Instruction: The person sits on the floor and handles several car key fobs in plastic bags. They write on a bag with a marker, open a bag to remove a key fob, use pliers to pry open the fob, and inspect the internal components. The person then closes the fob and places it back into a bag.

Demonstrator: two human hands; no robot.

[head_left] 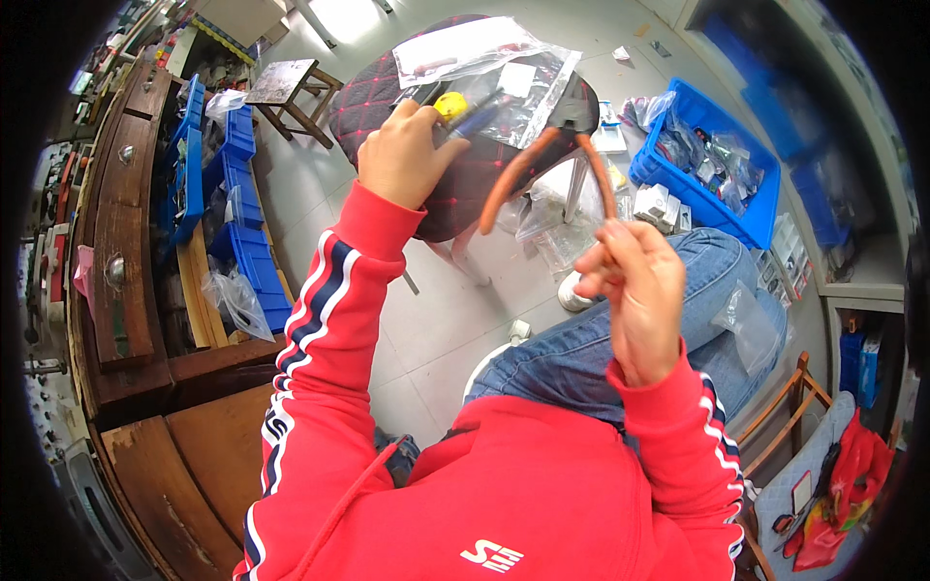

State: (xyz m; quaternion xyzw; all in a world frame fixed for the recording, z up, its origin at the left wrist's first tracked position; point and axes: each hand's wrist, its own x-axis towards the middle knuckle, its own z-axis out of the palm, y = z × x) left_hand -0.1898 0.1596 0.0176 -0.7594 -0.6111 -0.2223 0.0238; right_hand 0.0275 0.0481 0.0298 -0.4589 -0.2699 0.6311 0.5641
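My left hand [397, 160] rests at the near left of a dark quilted round stool [358, 116], fingers curled around something dark I cannot make out, beside a yellow object [451, 106]. Clear plastic bags [541, 102] lie on the stool over several tools. My right hand [635, 295] is to the right, fingertips closed at the end of one handle of orange-handled pliers [599, 172]. The pliers' handles are spread, with their dark head up by the stool's right edge.
Blue bins [237, 261] line a wooden drawer cabinet [126, 290] at left. A small wooden stool [289, 85] stands behind them. A blue crate [760, 218] of bagged parts, small boxes [657, 205] and my jeans-clad leg [572, 358] are at right. A chair [790, 426] holds red cloth [852, 465].
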